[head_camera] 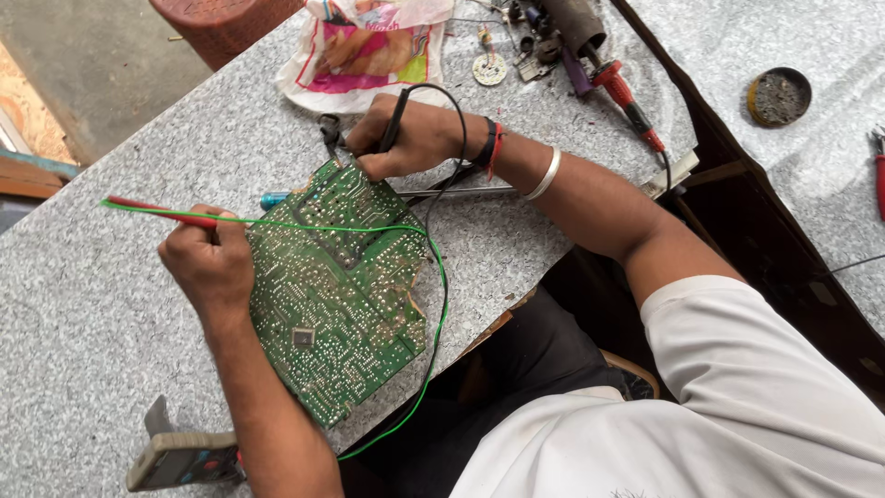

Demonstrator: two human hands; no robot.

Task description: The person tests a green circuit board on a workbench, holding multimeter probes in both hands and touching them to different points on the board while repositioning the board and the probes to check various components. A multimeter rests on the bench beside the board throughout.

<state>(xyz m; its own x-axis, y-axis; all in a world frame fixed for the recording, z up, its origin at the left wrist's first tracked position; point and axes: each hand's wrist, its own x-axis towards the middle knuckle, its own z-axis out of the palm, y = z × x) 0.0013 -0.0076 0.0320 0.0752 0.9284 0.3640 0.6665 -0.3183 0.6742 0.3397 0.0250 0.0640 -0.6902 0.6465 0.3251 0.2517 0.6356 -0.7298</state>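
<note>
A green circuit board point(336, 286) lies solder-side up on the speckled table point(83, 304). At its left edge the left hand point(207, 263) has fingers pinched on a red probe point(161, 210) — at its top corner, the right hand point(406, 138) pinches a black probe point(395, 118) the same way.
</note>
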